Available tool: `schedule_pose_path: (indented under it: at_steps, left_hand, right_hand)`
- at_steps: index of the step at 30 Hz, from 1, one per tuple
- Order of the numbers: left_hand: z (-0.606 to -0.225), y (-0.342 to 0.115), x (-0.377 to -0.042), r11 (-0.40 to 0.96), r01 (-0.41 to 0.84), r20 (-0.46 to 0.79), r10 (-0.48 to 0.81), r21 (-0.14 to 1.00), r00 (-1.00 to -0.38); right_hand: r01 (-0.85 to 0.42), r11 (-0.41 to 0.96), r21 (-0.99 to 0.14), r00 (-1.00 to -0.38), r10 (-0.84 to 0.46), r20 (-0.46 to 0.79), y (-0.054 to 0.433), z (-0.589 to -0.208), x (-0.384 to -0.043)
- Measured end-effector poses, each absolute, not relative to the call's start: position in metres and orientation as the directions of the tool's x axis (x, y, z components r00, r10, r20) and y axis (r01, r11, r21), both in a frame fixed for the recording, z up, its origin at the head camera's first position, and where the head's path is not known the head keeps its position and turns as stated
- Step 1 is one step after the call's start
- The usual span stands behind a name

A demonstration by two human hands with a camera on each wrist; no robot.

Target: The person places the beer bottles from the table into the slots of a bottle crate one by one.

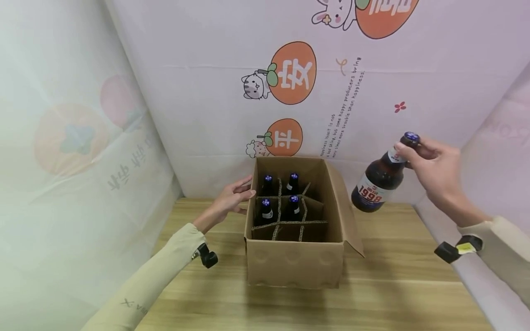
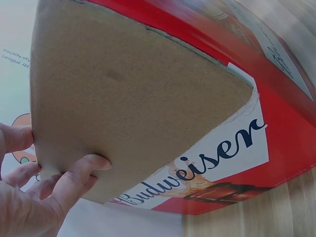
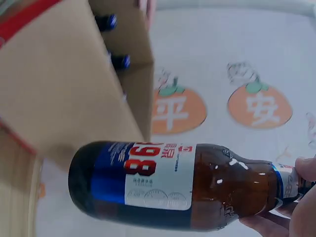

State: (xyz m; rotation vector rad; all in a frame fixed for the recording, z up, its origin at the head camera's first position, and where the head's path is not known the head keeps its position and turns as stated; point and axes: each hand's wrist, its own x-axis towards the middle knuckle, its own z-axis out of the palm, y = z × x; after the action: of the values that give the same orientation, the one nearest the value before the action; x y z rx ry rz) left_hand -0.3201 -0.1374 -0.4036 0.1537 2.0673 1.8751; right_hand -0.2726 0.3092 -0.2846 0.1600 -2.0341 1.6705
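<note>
My right hand (image 1: pixel 440 168) grips a brown glass beer bottle (image 1: pixel 378 184) by its neck, holding it tilted in the air to the right of the box. The bottle has a blue cap and a white-and-blue label (image 3: pixel 158 175) reading 1998. At the left side of the open cardboard box (image 1: pixel 294 264), my left hand (image 1: pixel 232 195) rests its fingers against the wall near the rim. In the left wrist view the thumb presses on a brown cardboard flap (image 2: pixel 138 94), and other fingertips meet its edge. Several capped bottles (image 1: pixel 294 207) stand upright in the divided compartments inside.
A cardboard divider (image 1: pixel 290 225) splits the box's inside into cells. One flap (image 1: pixel 348 216) hangs outward on the right. The box's outer side (image 2: pixel 291 143) is red with Budweiser lettering. The wooden table (image 1: pixel 393 299) meets a printed cloth backdrop (image 1: pixel 207 115) behind.
</note>
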Motion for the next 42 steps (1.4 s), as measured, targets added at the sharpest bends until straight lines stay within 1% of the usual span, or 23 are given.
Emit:
schedule_pose_path:
  at_steps: [3,5,9,13,20,26,32,34,37,42]
  left_hand:
    - [-0.404,-0.137,-0.320,0.119,-0.145,-0.176,0.314,0.982,-0.933]
    - [-0.404,-0.138,-0.320,0.116,-0.148,-0.178,0.316,0.982,-0.932]
    - [-0.404,-0.139,-0.320,0.118,-0.154,-0.184,0.318,0.981,-0.930]
    - [-0.405,-0.139,-0.320,0.114,-0.161,-0.190,0.324,0.980,-0.927]
    - [-0.409,-0.138,-0.322,0.102,-0.163,-0.189,0.336,0.981,-0.923]
    - [-0.407,-0.139,-0.322,0.100,-0.167,-0.191,0.326,0.981,-0.926]
    - [-0.404,-0.141,-0.325,0.103,-0.162,-0.187,0.328,0.981,-0.926]
    - [-0.404,-0.141,-0.325,0.104,-0.158,-0.184,0.333,0.982,-0.925]
    - [-0.407,-0.141,-0.326,0.107,-0.153,-0.180,0.334,0.982,-0.925]
    - [-0.409,-0.142,-0.325,0.114,-0.152,-0.181,0.326,0.982,-0.928]
  right_hand:
    - [-0.423,0.053,-0.905,-0.879,0.217,0.424,0.300,-0.273,-0.266]
    - [-0.398,0.016,-0.917,-0.899,0.192,0.394,0.294,-0.265,-0.262]
    - [-0.325,0.113,-0.939,-0.935,0.113,0.337,0.284,-0.251,-0.261]
    - [-0.311,0.195,-0.930,-0.941,0.076,0.330,0.275,-0.242,-0.263]
    - [-0.266,0.254,-0.930,-0.959,0.032,0.283,0.255,-0.237,-0.264]
    - [-0.276,0.293,-0.915,-0.960,-0.034,0.279,0.232,-0.236,-0.269]
    - [-0.244,0.327,-0.913,-0.970,-0.073,0.233,0.211,-0.251,-0.282]
    - [-0.249,0.354,-0.902,-0.968,-0.115,0.222,0.203,-0.260,-0.287]
    - [-0.290,0.408,-0.866,-0.954,-0.198,0.226,0.191,-0.274,-0.291]
    - [-0.285,0.436,-0.854,-0.940,-0.301,0.161,0.171,-0.294,-0.295]
